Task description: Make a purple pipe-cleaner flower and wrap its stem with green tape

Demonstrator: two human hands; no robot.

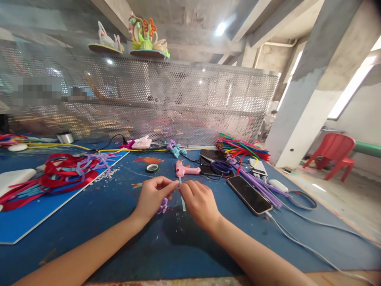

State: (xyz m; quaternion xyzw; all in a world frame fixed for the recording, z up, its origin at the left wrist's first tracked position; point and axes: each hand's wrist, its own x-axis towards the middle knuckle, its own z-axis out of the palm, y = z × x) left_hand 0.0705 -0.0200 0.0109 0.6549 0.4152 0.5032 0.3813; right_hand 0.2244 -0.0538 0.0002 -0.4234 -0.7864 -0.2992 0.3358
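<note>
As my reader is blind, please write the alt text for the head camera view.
A person's left hand and right hand hold fingertips close together over a blue table, near a pink glue gun, with a fuzzy purple piece by the left hand. Red ribbon lies at the left, a phone at the right.

A red chair stands near a pillar; a phone lies face up.
</note>
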